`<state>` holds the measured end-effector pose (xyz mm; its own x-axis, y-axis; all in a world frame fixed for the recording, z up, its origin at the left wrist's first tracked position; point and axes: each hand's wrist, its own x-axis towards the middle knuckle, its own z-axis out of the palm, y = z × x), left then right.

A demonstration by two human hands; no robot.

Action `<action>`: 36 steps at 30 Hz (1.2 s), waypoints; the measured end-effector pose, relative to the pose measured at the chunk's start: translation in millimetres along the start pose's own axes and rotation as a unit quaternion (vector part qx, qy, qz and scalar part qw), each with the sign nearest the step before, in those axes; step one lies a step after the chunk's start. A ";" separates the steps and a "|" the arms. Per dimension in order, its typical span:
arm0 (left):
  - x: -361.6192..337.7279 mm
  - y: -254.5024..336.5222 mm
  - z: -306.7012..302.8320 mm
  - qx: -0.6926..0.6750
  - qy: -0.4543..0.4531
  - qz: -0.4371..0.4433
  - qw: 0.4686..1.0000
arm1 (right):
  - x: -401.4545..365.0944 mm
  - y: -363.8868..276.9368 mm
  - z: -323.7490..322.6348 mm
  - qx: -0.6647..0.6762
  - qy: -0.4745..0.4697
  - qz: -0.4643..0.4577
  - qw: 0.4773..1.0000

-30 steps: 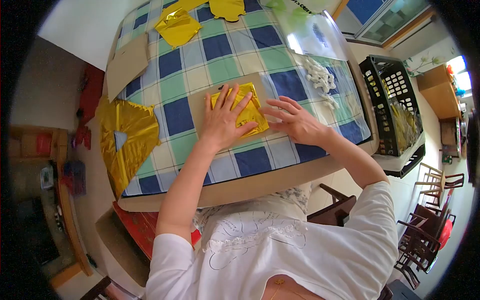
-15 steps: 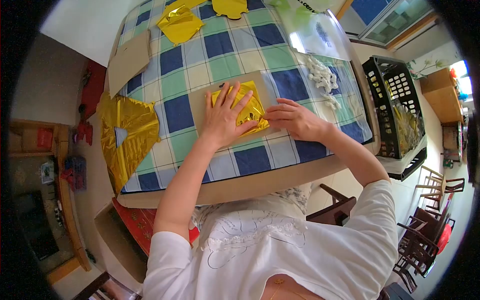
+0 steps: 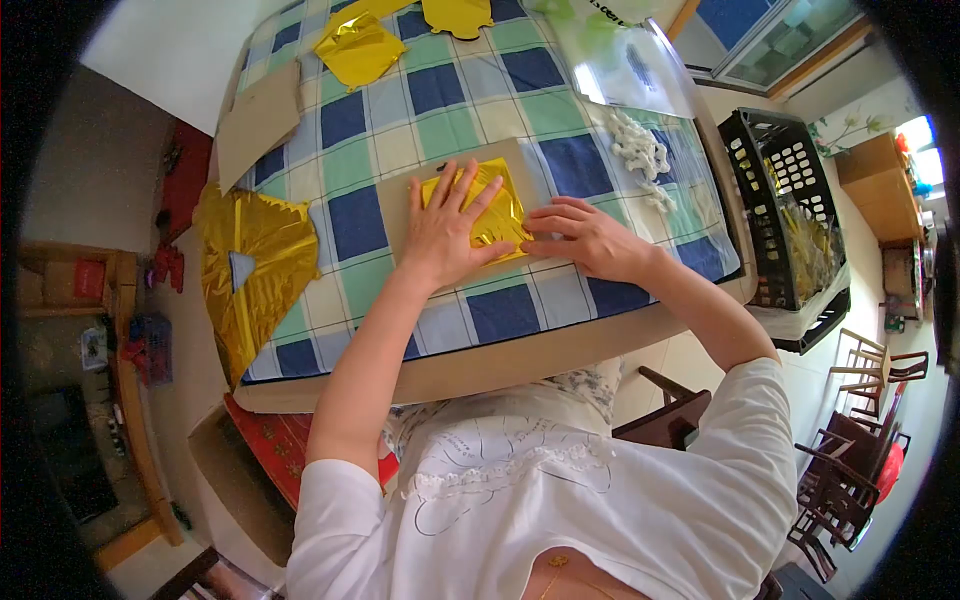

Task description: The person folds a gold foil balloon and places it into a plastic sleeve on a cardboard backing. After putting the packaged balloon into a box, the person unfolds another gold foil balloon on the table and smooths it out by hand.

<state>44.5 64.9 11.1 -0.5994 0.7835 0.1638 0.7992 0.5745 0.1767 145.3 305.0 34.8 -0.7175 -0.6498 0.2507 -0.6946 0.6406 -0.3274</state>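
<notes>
A folded sheet of shiny gold foil (image 3: pixel 506 196) lies on a piece of brown cardboard (image 3: pixel 396 205) on the checked cloth. My left hand (image 3: pixel 445 225) rests flat over the foil's left part, fingers spread, thumb stretched across its lower edge. At the foil's right lower corner, my right hand (image 3: pixel 590 238) touches it palm down with fingers extended and slightly apart. Its fingertips meet the foil's edge; the underside of that hand is hidden.
A large gold foil piece (image 3: pixel 265 265) hangs over the table's left edge near a cardboard sheet (image 3: pixel 262 125). More gold foil (image 3: pixel 360 48) lies at the back. White crumpled strings (image 3: pixel 638 145) and a clear plastic bag (image 3: pixel 640 75) are right, beside a black crate (image 3: pixel 785 200).
The foil's lower right part looks flatter and its right edge straighter. My right hand's fingers have spread a little at the corner; my left hand stays nearly in place.
</notes>
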 end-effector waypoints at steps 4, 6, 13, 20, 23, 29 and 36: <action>0.2 0.1 -1.1 0.009 -0.002 0.003 1.000 | -1.1 -4.6 -2.6 -0.007 -0.006 0.013 1.000; -0.7 1.2 -2.3 0.008 -0.011 -0.002 1.000 | 0.4 -6.4 -7.2 0.002 -0.023 0.025 0.999; -0.3 2.6 -1.0 0.033 -0.013 -0.005 0.999 | 48.7 10.1 11.0 -0.143 0.079 0.156 0.974; 0.5 3.0 -9.1 0.004 -0.048 -0.020 0.999 | 57.2 22.6 36.4 -0.260 0.062 0.283 0.921; 2.6 3.3 -7.9 0.009 -0.031 -0.016 0.999 | 62.0 61.8 -2.5 -0.205 0.092 0.424 0.877; -1.5 1.7 -7.7 -0.011 -0.033 -0.016 0.999 | 20.0 202.6 -62.9 -0.161 0.155 0.628 0.745; -3.3 0.7 -3.2 -0.024 -0.021 -0.019 0.999 | -3.4 239.9 -49.9 -0.097 0.199 0.596 0.772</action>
<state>46.9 62.0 13.8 -0.6262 0.7710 0.1158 0.7722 0.5928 0.2288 -21.5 481.4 0.9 -0.7852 0.6010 0.1494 0.5040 0.7603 -0.4098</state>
